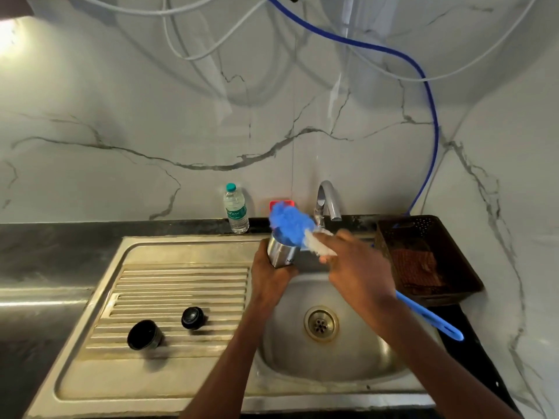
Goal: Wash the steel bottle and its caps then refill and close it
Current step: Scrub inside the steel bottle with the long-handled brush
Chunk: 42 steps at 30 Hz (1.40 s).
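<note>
A steel sink (187, 391) sits in a dark bench (36, 246), its ribbed drainboard on the left and the round basin with its drain (321, 323) on the right. Two black caps lie on the drainboard: the larger cup-shaped cap (144, 334) nearer the front left, the smaller stopper cap (193, 317) just beside it to the right, apart from each other. At the back, against the marble wall, stands a clear plastic water bottle (236, 208) with a green lid, and to its right the curved tap (328, 201) reaches over the basin. A dark perforated basket (423, 258) occupies the bench right of the basin, close to the brush handle's path. A blue hose (429, 116) and white cables hang down the wall above.

The left hand (270, 273) reaches in from below and its grip wraps round the lower body of the steel bottle (284, 252), holding it tilted over the basin's back-left edge, mouth up and away. The right hand (357, 267) crosses above the basin, its grip closed on the blue bottle brush (290, 220); the blurred blue bristle head sits at the bottle's mouth, and the long handle runs back under the wrist toward the basket's front corner. The tap spout lies just behind the brush head.
</note>
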Motion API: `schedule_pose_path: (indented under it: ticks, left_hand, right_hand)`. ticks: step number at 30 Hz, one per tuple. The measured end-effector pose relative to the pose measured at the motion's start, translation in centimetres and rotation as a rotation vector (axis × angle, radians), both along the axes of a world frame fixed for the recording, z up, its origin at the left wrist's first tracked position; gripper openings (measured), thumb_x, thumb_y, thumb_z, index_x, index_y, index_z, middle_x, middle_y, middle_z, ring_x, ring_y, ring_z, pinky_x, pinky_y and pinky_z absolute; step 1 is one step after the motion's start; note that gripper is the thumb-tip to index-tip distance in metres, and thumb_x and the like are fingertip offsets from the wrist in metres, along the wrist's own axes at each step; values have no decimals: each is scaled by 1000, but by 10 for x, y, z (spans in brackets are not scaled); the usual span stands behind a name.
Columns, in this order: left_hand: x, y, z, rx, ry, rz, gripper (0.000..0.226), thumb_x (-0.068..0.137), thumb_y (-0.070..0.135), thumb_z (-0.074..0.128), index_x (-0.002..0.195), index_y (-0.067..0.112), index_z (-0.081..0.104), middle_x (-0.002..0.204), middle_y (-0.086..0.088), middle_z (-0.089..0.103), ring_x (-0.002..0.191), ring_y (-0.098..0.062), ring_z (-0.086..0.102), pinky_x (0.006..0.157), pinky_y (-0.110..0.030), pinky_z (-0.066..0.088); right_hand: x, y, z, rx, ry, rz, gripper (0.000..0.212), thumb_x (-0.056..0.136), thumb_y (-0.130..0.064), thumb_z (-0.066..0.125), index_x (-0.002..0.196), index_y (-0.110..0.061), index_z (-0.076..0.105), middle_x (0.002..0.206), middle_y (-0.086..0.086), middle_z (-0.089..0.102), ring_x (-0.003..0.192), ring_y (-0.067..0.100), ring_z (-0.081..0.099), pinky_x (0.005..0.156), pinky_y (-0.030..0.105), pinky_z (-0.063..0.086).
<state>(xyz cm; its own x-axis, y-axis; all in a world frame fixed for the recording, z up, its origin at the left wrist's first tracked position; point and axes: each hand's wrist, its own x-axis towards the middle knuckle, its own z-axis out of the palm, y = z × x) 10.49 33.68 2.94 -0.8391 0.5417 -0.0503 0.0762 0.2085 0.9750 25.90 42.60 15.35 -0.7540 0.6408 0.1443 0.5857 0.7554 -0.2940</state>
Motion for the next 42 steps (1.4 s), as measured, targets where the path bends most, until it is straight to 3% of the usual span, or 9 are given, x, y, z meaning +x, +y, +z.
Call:
schedule_pose_path:
  ticks: [3, 7, 15, 22, 25, 31, 35, 37, 42]
  left_hand:
    - [-8, -7, 2, -66, 31, 13, 65, 55, 26, 83, 111, 49, 59, 101, 11, 74, 86, -7, 71, 74, -50, 64]
    - [-1, -5, -8, -124, 87, -36, 80, 52, 37, 87, 126, 48, 56, 110, 12, 73, 96, -13, 72, 78, -50, 64]
    - [-2, -15, -3, -97, 11, 16, 65, 55, 28, 86, 114, 34, 61, 99, 6, 75, 84, -14, 73, 69, -47, 65]
    - [4, -20, 4, -87, 7, -7, 67, 60, 11, 85, 116, 35, 57, 102, 6, 73, 87, -15, 71, 69, -50, 64]
    - [9, -19, 4, -84, 8, -17, 69, 57, 13, 86, 116, 36, 59, 101, 7, 76, 85, -11, 73, 68, -50, 65]
    - [14, -21, 7, -69, 1, -28, 69, 53, 23, 81, 116, 37, 58, 103, 5, 74, 90, -22, 72, 68, -47, 65]
    - [20, -19, 7, -24, -13, -24, 75, 59, 13, 87, 124, 37, 60, 109, 8, 76, 97, -12, 74, 77, -42, 65]
    - [27, -18, 7, -7, -24, -47, 77, 60, 10, 86, 128, 35, 59, 111, 8, 76, 99, -13, 74, 80, -44, 65]
    - [28, -20, 9, -13, 14, -12, 67, 55, 21, 82, 115, 41, 58, 103, 5, 74, 89, -22, 73, 72, -57, 63]
  right_hand:
    - [23, -14, -10, -19, 20, -25, 53, 97, -33, 62, 146, -49, 47, 122, -16, 58, 101, 15, 66, 78, 38, 55]
    - [0, -27, -19, 49, -19, 12, 64, 95, -28, 62, 150, -50, 37, 125, -15, 53, 91, 19, 69, 71, 39, 57]
    - [12, -49, -26, 23, -72, -21, 60, 101, -31, 53, 152, -52, 30, 136, -19, 46, 92, 22, 70, 73, 39, 56]
    - [19, -33, -15, 42, -55, -85, 59, 97, -29, 61, 149, -49, 41, 130, -17, 54, 91, 17, 69, 70, 35, 55]
    - [17, -48, -20, 80, -53, -12, 63, 97, -28, 58, 150, -52, 35, 138, -19, 48, 87, 22, 72, 69, 37, 57]
    - [18, -28, -16, 53, -34, -52, 58, 95, -26, 63, 147, -46, 45, 128, -14, 56, 87, 18, 69, 68, 34, 54]
    - [21, -48, -17, 77, -50, 39, 64, 99, -26, 53, 152, -52, 30, 142, -18, 43, 91, 25, 70, 73, 38, 56]
    - [10, -39, -15, 26, -35, 30, 65, 97, -24, 56, 152, -50, 32, 138, -15, 44, 95, 25, 70, 73, 40, 54]
    - [43, -35, -17, 26, -15, -56, 61, 98, -26, 59, 151, -48, 38, 131, -16, 51, 87, 17, 69, 68, 34, 54]
